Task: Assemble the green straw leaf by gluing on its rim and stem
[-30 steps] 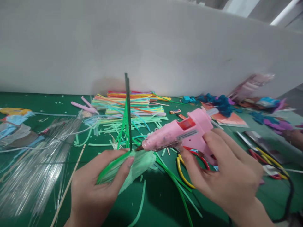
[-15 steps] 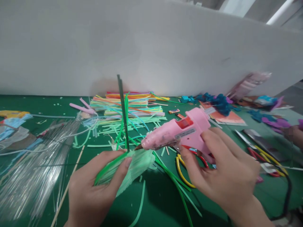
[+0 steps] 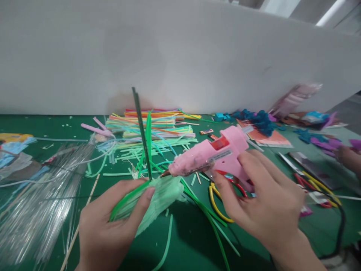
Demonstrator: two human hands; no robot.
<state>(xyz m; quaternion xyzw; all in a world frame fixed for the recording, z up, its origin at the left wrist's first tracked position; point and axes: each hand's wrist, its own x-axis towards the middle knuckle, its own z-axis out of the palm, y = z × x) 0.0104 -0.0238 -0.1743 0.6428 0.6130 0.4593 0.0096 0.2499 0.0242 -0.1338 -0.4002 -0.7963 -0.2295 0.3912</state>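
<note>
pale green ribbed piece (image 3: 166,192) is held up over the table (image 3: 197,248), near the middle, a bright green band along its left side. the left hand (image 3: 108,222) is clamped on it, thumb across the near face, fingers behind. thin dark stems (image 3: 142,133) stand up from its top edge beside the left thumb, leaning slightly left. the right hand (image 3: 267,203) is wrapped around the grip of a pink glue gun (image 3: 203,156), whose nozzle aims at that top edge, just right of the stems; i cannot tell if it touches.

long green strips (image 3: 208,212) trail to the right past a tool with yellow and red loop handles (image 3: 212,201). bundles of coloured strips (image 3: 158,122) lie at the back, clear rods (image 3: 50,210) and a wooden stick (image 3: 91,192) to the left. another person's hand (image 3: 351,158) is at the far right, by purple pieces (image 3: 324,143).
</note>
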